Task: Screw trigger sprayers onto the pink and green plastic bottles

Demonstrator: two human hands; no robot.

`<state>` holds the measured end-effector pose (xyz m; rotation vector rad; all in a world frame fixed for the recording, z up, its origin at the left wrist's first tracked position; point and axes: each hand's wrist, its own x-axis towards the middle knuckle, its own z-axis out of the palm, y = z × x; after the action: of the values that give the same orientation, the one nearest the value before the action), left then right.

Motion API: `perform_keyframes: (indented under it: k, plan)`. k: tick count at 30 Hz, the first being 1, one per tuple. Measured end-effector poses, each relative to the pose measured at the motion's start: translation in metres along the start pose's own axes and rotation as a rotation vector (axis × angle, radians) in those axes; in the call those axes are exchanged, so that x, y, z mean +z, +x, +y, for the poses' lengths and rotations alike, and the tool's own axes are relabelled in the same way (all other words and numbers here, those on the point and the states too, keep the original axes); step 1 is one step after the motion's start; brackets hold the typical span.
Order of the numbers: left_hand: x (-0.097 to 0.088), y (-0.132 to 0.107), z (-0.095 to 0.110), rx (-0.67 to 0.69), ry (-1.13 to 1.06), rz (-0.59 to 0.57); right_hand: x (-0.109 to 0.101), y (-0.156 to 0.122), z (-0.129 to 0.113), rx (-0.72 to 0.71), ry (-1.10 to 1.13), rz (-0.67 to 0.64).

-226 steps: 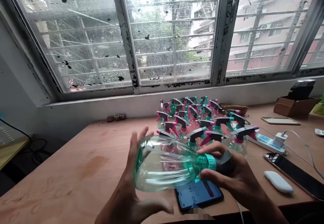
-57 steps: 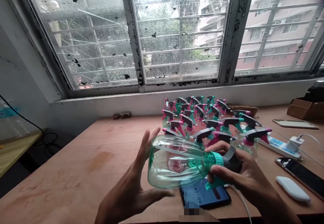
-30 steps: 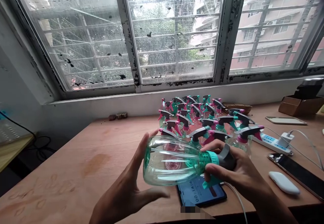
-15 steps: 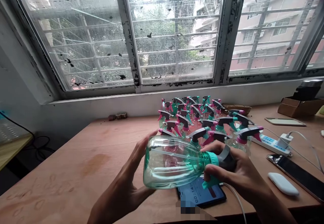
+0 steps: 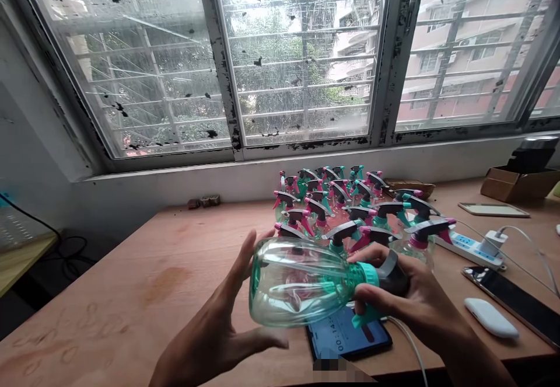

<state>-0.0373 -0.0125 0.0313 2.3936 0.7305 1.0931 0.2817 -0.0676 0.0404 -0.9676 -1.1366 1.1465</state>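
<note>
A clear green spray bottle [image 5: 301, 285] lies sideways in the air over the table, its base to the left. My right hand [image 5: 394, 288] is closed around its neck and the black and teal spray head. Around the base end, my left hand [image 5: 231, 311] is spread with thumb and fingers apart; part of its fingers is hidden behind the bottle. Beneath the bottle a phone [image 5: 350, 334] with a lit timer screen rests on the table. Just behind stand several more spray bottles [image 5: 343, 232] with pink or teal spray heads.
On the right are a power strip [image 5: 472, 250], a white earphone case [image 5: 490, 317], a dark phone [image 5: 516, 299] and a cardboard box [image 5: 518, 182]. A woven basket [image 5: 411, 189] sits by the window wall. Small blocks [image 5: 203, 201] stand at the table's back edge.
My left hand has opened wider, its thumb swinging out to the right below the bottle. The bottle has turned slightly, while my right hand keeps its hold.
</note>
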Motion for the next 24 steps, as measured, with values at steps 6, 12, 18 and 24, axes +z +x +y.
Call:
perform_keyframes:
  k: [6,12,18,24]
  plan:
    - [0.000,-0.001,0.000,-0.038,0.012,-0.055,-0.005,-0.001,0.003,-0.049,-0.110,-0.014]
    - [0.003,-0.006,-0.004,-0.019,0.008,0.012,-0.002,0.000,0.000,-0.009,-0.027,-0.023]
    - [0.000,0.004,0.010,-0.005,0.005,-0.032,-0.004,0.001,0.002,-0.057,-0.058,-0.011]
    - [0.004,-0.001,0.001,0.052,-0.005,0.040,-0.002,0.000,-0.001,-0.012,0.003,-0.038]
